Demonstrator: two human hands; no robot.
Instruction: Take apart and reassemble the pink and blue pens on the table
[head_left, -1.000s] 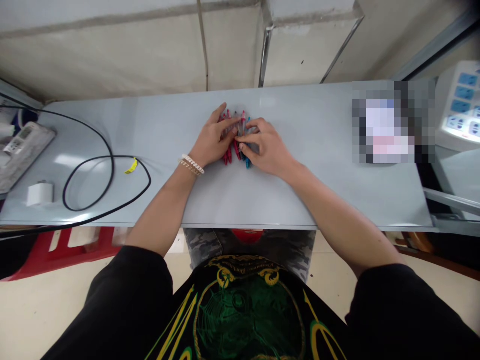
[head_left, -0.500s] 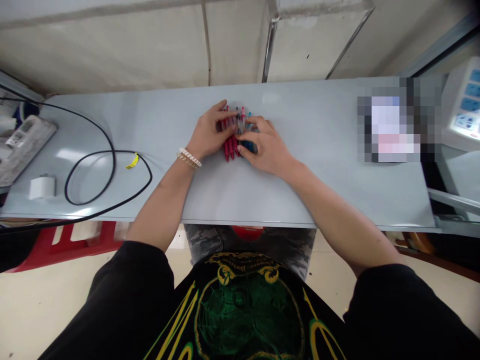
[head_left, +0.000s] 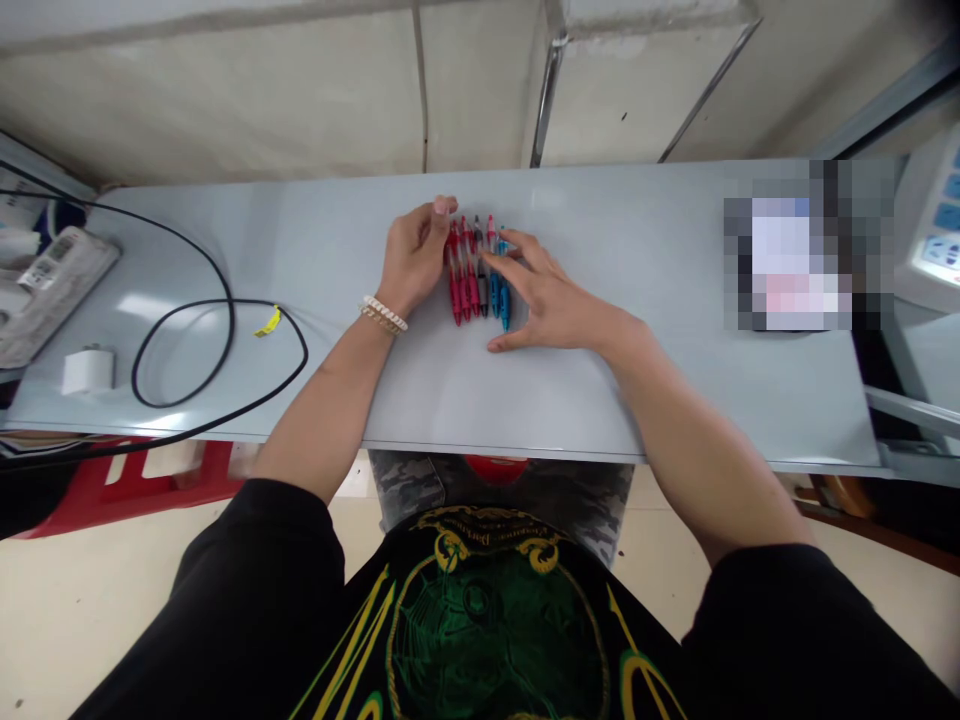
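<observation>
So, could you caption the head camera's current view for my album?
A row of pens on a pale table, left hand at the red end, right hand spread over the blue end.

Open tabletop nearside of pens, cable loop left, pixelated object right

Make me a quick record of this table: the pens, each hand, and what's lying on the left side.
Pens: red-gripped pens, a grey-gripped pen and blue-gripped pens, side by side
Left hand: beside the red-gripped pens; contact unclear
Right hand: spread open at the blue-gripped pens; contact unclear
Table, left side: looped black cable, yellow tag, white adapter
</observation>
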